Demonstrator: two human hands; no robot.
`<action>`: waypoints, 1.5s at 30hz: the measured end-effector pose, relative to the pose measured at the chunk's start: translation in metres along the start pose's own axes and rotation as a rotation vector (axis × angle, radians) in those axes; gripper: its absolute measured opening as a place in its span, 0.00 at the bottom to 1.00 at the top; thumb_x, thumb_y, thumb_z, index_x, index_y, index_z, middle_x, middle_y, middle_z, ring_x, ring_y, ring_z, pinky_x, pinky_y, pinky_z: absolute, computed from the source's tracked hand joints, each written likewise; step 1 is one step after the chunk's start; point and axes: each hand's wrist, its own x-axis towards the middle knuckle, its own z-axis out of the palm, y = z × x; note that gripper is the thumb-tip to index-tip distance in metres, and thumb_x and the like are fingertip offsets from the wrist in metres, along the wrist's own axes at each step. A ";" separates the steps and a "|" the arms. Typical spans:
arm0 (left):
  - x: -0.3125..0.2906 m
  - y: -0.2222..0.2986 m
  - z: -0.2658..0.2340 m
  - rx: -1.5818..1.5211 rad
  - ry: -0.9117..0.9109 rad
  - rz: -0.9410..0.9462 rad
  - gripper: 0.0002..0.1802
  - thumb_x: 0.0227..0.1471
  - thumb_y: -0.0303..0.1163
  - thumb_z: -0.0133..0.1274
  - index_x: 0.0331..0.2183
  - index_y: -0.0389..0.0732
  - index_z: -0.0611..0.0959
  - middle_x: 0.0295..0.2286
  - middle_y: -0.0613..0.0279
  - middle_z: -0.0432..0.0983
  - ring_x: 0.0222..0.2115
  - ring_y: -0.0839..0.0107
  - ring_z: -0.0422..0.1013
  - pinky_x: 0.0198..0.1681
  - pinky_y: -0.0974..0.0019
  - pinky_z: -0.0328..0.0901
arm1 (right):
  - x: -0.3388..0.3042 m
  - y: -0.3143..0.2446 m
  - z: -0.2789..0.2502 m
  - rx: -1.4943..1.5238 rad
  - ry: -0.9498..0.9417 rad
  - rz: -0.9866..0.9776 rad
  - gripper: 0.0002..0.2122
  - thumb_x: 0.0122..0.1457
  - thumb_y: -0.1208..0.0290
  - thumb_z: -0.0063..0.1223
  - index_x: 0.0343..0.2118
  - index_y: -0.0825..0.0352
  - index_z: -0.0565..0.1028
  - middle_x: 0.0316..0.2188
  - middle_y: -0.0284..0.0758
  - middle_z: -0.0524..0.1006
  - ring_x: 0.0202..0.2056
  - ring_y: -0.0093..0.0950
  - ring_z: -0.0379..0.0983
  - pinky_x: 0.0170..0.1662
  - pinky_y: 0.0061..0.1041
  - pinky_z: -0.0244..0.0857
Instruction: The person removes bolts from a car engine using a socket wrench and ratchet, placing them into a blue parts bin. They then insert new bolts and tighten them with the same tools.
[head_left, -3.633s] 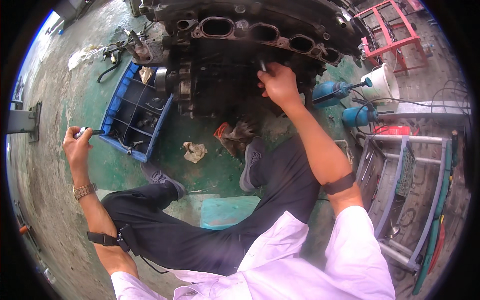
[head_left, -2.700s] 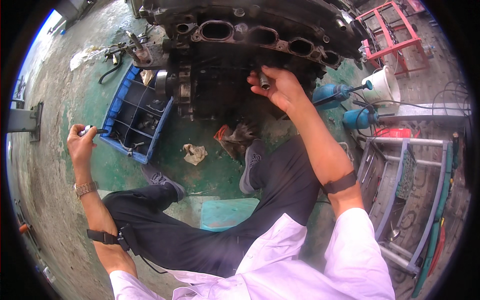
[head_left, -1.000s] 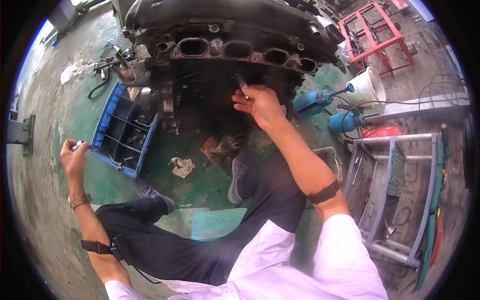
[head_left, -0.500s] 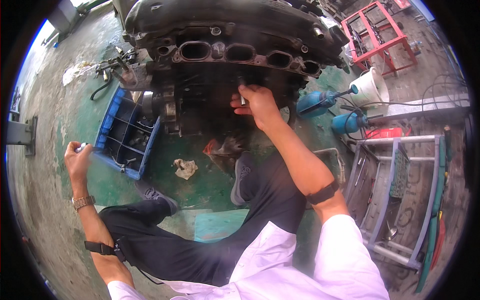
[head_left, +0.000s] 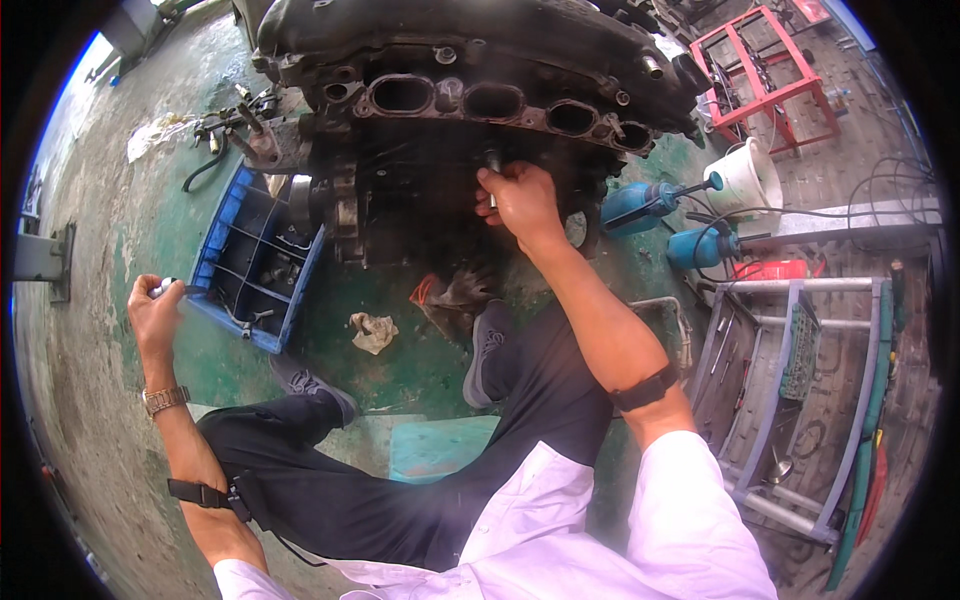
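In front of me stands a dark, greasy engine (head_left: 400, 200) with a row of oval ports along its side. My right hand (head_left: 525, 205) is raised against that side, below the ports. Its thumb and fingers are closed on a small silver metal cylinder (head_left: 492, 200), which points up toward the dark block; whether it touches is too dark to tell. Away to the left, my left hand (head_left: 155, 315) is closed round a tool with a silver end (head_left: 163, 287). A dark part sticks out to its right, and the palm hides the rest.
A blue divided tray (head_left: 275, 335) with small parts lies left of the engine. Gloves (head_left: 465, 290) and a crumpled rag (head_left: 373, 332) lie before my feet. To the right are blue pump bottles (head_left: 640, 207), a white bucket (head_left: 750, 175), a red frame (head_left: 765, 75) and a tool rack (head_left: 800, 285).
The view has shifted slightly, so the engine sits a little lower and further right. My right hand stays near the engine's side with the metal cylinder. My left hand has barely moved.
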 end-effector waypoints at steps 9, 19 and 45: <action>0.000 -0.002 -0.001 0.023 0.000 0.011 0.13 0.45 0.30 0.63 0.29 0.37 0.76 0.21 0.68 0.71 0.16 0.81 0.65 0.18 0.74 0.61 | 0.003 0.004 -0.006 0.354 -0.101 0.111 0.10 0.60 0.69 0.55 0.32 0.73 0.74 0.25 0.38 0.78 0.22 0.29 0.77 0.22 0.26 0.71; -0.002 0.001 -0.001 0.059 0.011 0.013 0.14 0.43 0.31 0.62 0.29 0.35 0.76 0.21 0.67 0.72 0.18 0.80 0.67 0.18 0.74 0.62 | 0.004 0.000 -0.009 0.356 -0.112 0.130 0.10 0.61 0.66 0.56 0.32 0.69 0.74 0.25 0.36 0.78 0.22 0.26 0.75 0.24 0.27 0.72; -0.029 0.043 0.008 -0.510 -0.338 -0.087 0.16 0.45 0.28 0.65 0.35 0.39 0.76 0.25 0.64 0.76 0.21 0.77 0.72 0.25 0.73 0.69 | 0.004 0.003 -0.004 0.096 -0.020 0.009 0.12 0.62 0.62 0.56 0.33 0.68 0.73 0.23 0.34 0.76 0.20 0.22 0.72 0.21 0.22 0.69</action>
